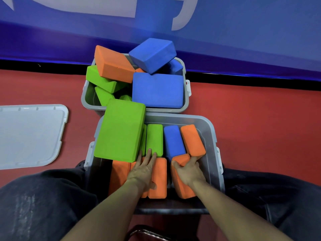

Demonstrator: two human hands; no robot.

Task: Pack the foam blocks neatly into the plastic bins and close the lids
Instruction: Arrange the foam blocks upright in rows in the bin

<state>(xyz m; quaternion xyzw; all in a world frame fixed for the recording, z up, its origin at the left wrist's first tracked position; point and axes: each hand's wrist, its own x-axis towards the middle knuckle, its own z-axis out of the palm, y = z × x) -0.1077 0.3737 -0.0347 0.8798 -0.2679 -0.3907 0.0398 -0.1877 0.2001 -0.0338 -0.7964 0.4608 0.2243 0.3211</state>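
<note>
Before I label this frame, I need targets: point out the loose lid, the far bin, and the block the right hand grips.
loose lid (pixel 29 134): head view, middle of its flat top.
far bin (pixel 87 94): head view, left wall.
orange block (pixel 182 186): head view, bare side face below the right hand (pixel 188 169).

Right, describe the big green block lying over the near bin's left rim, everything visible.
The big green foam block is a matte rectangular slab with softly rounded edges, broad face up. It lies tilted across the near bin's far-left corner, overhanging the rim, above the upright blocks inside. The left hand's fingertips reach its near right corner; contact is unclear.
</note>
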